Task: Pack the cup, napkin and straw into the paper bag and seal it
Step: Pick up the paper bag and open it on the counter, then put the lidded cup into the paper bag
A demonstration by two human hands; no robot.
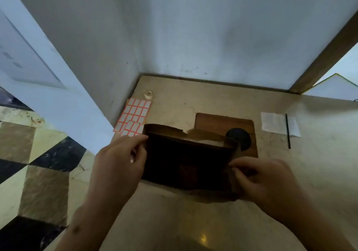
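I had the brown paper bag [186,161] standing upright on the marble counter [310,173], its mouth open toward me and its far rim torn unevenly. My left hand [118,165] gripped the bag's left edge near the top, the thumb and fingers curled round the paper. My right hand [259,179] pinched the bag's right side lower down, fingers bent on the paper, though the dim light left the exact hold hard to make out.

Just behind the bag lay a wooden tray [219,122], and on its right part stood the cup with a dark lid [239,137], partly hidden by the bag's right corner. Further right, well apart from the bag, the white napkin [273,123] lay flat on the counter with the black straw [287,130] lying across its right part, the straw's near end reaching past the napkin's edge.

To the left of the bag, sheets of white stickers with red borders [135,113] sat by the counter's left edge, the nearest sheet just beside my left fingers. A small roll of tape [148,94] stood beyond them in the far left corner, near the wall [213,28].
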